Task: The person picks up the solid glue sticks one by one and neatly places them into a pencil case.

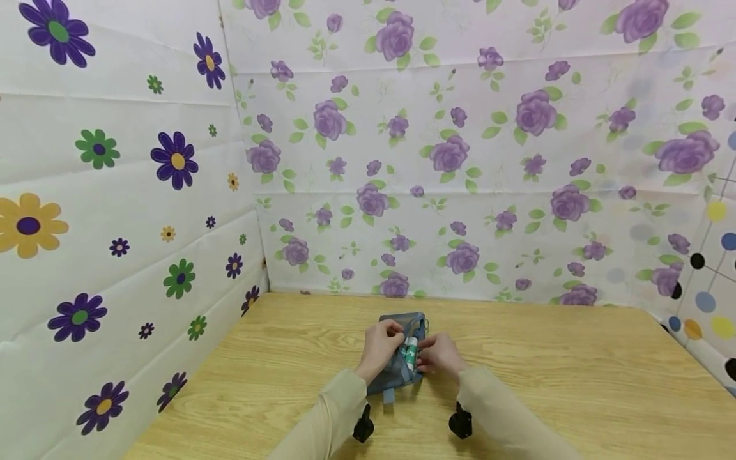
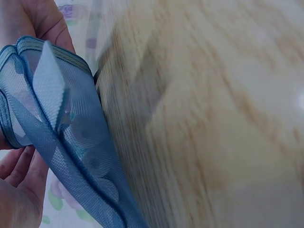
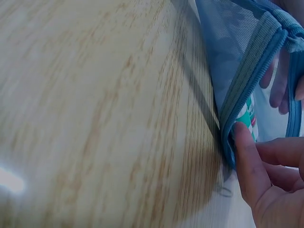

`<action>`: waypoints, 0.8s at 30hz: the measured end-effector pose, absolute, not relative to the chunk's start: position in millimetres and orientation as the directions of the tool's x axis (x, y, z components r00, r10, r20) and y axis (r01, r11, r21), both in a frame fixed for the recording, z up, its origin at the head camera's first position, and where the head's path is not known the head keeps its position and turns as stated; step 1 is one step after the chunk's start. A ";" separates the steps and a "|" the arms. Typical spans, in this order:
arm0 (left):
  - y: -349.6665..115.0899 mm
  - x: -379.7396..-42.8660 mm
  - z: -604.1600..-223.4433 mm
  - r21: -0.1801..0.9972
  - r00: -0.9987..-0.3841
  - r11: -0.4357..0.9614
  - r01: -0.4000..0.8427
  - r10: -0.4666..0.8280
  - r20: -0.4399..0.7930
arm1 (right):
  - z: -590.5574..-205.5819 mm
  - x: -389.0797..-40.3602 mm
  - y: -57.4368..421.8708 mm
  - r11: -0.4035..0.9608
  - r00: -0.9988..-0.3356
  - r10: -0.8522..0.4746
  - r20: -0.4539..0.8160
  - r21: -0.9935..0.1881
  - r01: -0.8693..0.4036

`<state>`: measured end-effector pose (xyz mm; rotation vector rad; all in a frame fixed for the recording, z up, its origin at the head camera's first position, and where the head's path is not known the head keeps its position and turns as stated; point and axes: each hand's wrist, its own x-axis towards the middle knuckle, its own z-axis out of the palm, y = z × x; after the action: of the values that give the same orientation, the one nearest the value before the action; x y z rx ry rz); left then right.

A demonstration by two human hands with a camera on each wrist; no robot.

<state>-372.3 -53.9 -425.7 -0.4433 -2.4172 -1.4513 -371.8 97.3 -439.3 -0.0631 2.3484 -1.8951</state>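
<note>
A blue mesh zip pouch [image 1: 376, 382] lies on the wooden table, its zipped mouth parted. Inside the mouth shows a white-and-green cylindrical tube [image 1: 411, 353]; its exact kind is unclear. My left hand [image 1: 381, 348] pinches the pouch's edge on the left of the tube. On the other side, my right hand [image 1: 441, 356] holds the rim of the mouth, fingertips close to the tube. The right wrist view shows one fingertip [image 3: 243, 135] just inside the zipper edge [image 3: 251, 66]. Through the mesh in the left wrist view, pale rounded shapes [image 2: 95, 159] appear blurred.
The pouch rests on a light wooden table [image 1: 546, 370]. Flower-printed sheets [image 1: 448, 153] rise behind and at the left; a dotted sheet [image 1: 715, 268] hangs at the right. A fabric tab [image 1: 388, 397] sticks out from the pouch toward me.
</note>
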 end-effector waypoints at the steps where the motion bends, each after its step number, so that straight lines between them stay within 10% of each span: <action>1: -53.6 -372.3 -425.9 0.800 -0.912 0.446 0.402 0.114 0.394 | -439.5 -371.2 98.2 0.209 -0.991 -0.111 -0.068 -0.977 0.043; 24: -48.8 -371.0 -430.1 0.801 -0.929 0.470 0.370 0.166 0.331 | -418.5 -359.5 175.1 0.118 -0.992 -0.051 -0.117 -0.987 0.111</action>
<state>-371.0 -48.8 -430.1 -0.4645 -2.5102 -1.4447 -359.5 175.1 -418.5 0.0611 2.2549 -2.0080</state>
